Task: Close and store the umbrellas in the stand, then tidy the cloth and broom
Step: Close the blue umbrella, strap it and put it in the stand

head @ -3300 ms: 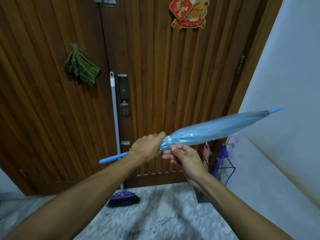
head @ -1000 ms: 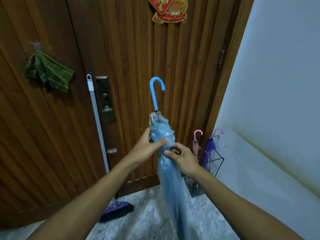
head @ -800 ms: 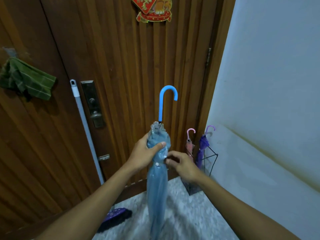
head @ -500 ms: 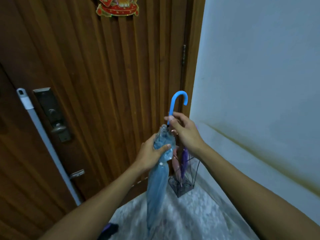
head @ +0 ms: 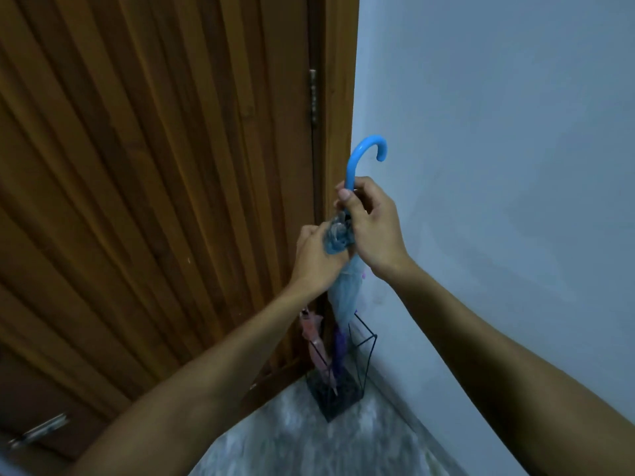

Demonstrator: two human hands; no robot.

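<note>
The right hand [head: 372, 231] pinches the shaft just under the curved bright-blue handle [head: 363, 156]; the left hand [head: 314, 259] wraps the bunched top of the blue umbrella [head: 345, 290]. Furled, translucent and upright, its tip dips into the black wire stand [head: 364, 341], beside a pink umbrella [head: 314, 338] and a purple umbrella [head: 339, 348]. No writing shows.

Dim, bluish, even light.
My view bows the door [head: 154, 201] planks at left; floor [head: 309, 441] below looks smeared.
</note>
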